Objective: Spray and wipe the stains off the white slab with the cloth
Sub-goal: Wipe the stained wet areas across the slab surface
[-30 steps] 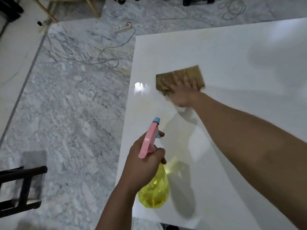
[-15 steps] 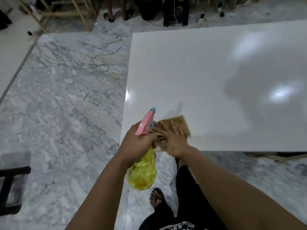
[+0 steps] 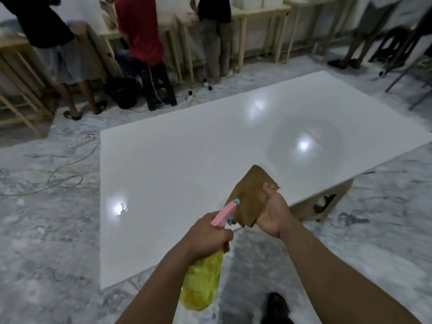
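Since half a second ago the right hand (image 3: 272,212) has come up off the large glossy white slab (image 3: 187,164) and taken the brown rectangular cloth (image 3: 251,195) with it; before, it was pressing the cloth flat at the near edge. Camera has also tilted up, so I now see the whole slab and the far side of the room.

Right hand: palm turned up, thumb pinching one corner of the cloth against the fingers, rest of the cloth standing up and hanging loose in the air above the near edge. Not touching the slab as far as I can tell.

Left hand (image 3: 205,238): fingers wrapped tight round the neck of the translucent yellow spray bottle with pink trigger head and blue nozzle (image 3: 203,277). Nozzle points away over the slab, just beside the cloth's lower edge. Bottle body hangs below the fist, over the grey marbled floor (image 3: 46,230). Can't tell if a finger is on the trigger.

Slab lies flat and low, with a wooden support (image 3: 327,202) showing under its right near edge. Three bright light reflections on the surface; I can't make out stains from here.

Behind: several people standing at wooden benches (image 3: 257,31), a white power strip (image 3: 81,141) with cable on the floor left of the slab.
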